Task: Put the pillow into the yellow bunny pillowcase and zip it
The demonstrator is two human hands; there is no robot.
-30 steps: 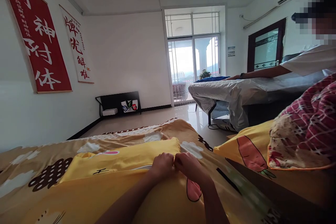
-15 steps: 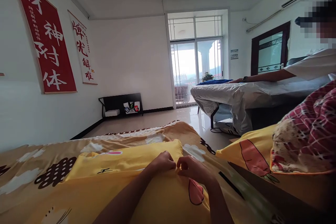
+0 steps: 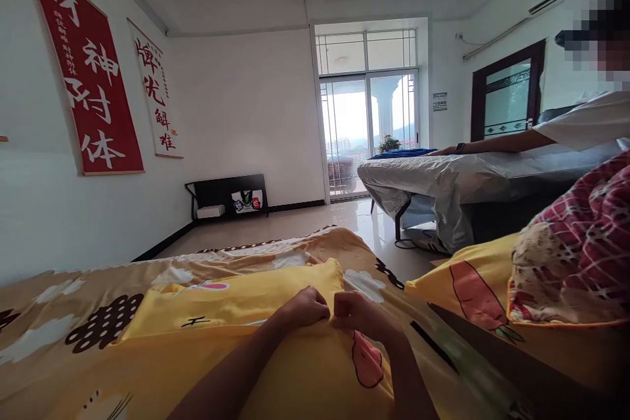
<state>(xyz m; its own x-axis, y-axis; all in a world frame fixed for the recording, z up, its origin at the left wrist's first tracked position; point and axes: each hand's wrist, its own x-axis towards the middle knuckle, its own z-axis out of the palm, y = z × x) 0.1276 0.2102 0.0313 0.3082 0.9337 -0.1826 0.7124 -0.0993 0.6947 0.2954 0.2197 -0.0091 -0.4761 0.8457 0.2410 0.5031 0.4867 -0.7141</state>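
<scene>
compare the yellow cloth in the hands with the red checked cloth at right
The yellow cloth bears cartoon prints; the red cloth is checked. The yellow cloth is pinched by the left hand and right hand; the red cloth lies untouched. The yellow cloth is spread out; the red cloth is heaped. Both are patterned fabric.

I see daylight pouring from the balcony doors at centre, blown out white and glaring off the floor, while the yellow bedding along the bottom sits dimmer and soft, and lines bow toward the frame's edges.
</scene>
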